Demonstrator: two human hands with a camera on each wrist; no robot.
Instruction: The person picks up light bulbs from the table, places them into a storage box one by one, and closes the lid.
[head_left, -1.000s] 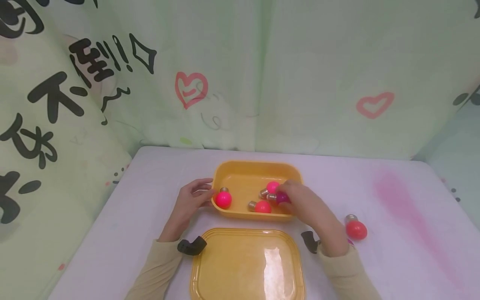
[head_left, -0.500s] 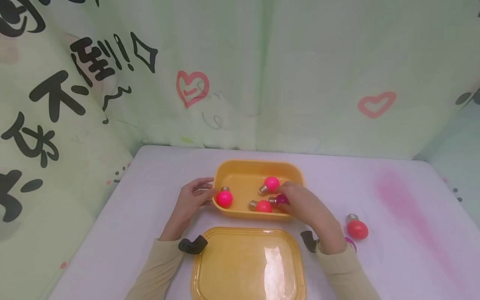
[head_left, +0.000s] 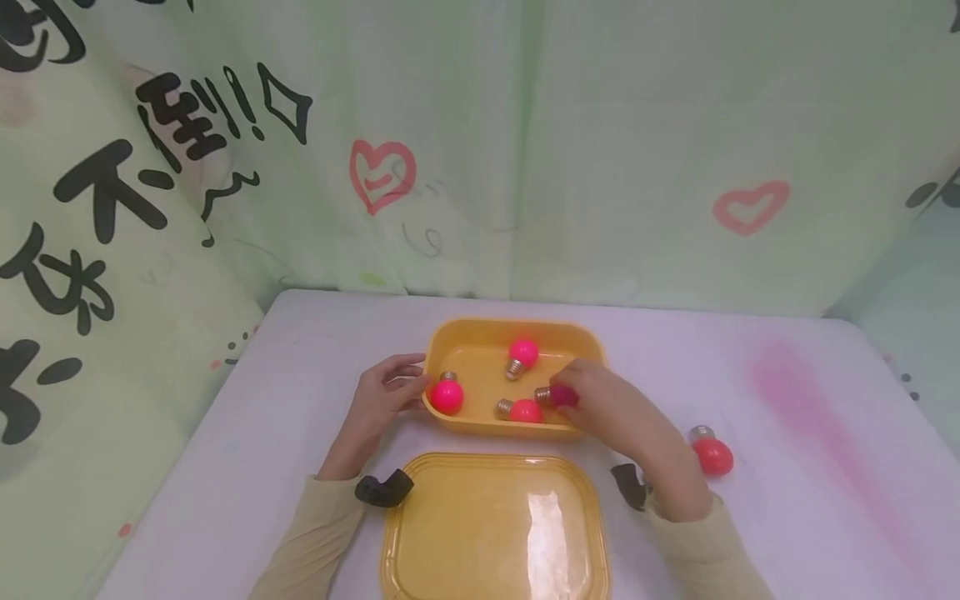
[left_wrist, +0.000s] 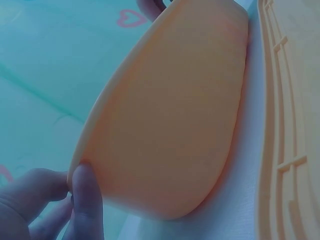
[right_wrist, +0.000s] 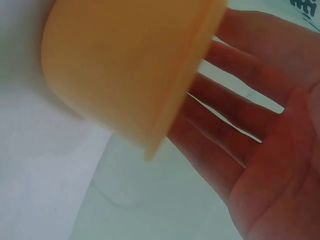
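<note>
A yellow plastic box (head_left: 480, 337) sits on the table in the head view, with several small light bulbs inside. My left hand (head_left: 387, 390) pinches its left end; in the left wrist view the thumb (left_wrist: 87, 195) lies against the outer wall under the rim. My right hand (head_left: 611, 408) reaches over the right end and holds a purple bulb (head_left: 561, 395) between thumb and fingers, its metal base pointing left. Pink bulbs lie at the box's left (head_left: 447, 396), at its back (head_left: 523, 353) and at its front (head_left: 525, 411). The right wrist view hides the fingertips behind the wall.
A yellow lid (head_left: 491, 533) lies flat in front of the box, between my forearms. A red bulb (head_left: 712, 456) rests on the white table (head_left: 795, 500), right of my right wrist. Behind the table hangs a pale green curtain (head_left: 615, 167).
The pink bulb at the back has rolled left and away from the purple bulb, its base now turned toward the front. The left hand and box stay put; the right wrist has shifted slightly.
</note>
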